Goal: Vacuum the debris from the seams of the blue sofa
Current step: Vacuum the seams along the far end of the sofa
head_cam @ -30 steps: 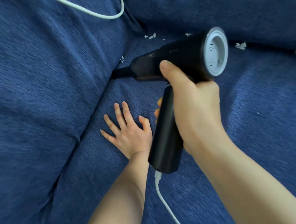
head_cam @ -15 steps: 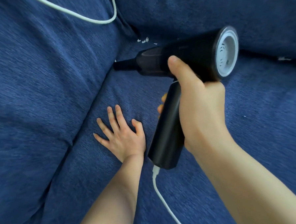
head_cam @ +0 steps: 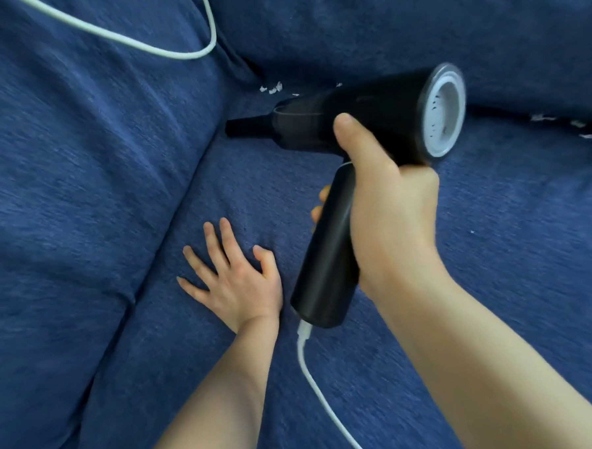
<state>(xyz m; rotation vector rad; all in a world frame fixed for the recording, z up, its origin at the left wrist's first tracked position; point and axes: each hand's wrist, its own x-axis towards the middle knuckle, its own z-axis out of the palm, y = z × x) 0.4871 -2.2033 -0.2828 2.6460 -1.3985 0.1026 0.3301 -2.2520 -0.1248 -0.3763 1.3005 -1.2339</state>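
Note:
My right hand grips the handle of a black handheld vacuum. Its narrow nozzle points left into the seam between the seat cushion and the left side cushion of the blue sofa. My left hand rests flat on the seat cushion with fingers spread, just left of the vacuum's handle. White debris bits lie in the back corner seam beyond the nozzle. More white debris bits sit along the back seam at the right.
A white power cable runs from the handle's base toward the bottom edge. Another loop of white cable lies over the left cushion at the top. The back cushion rises behind the vacuum.
The nozzle has slid along the left seam toward the back corner with the debris. My left hand has stayed flat on the seat.

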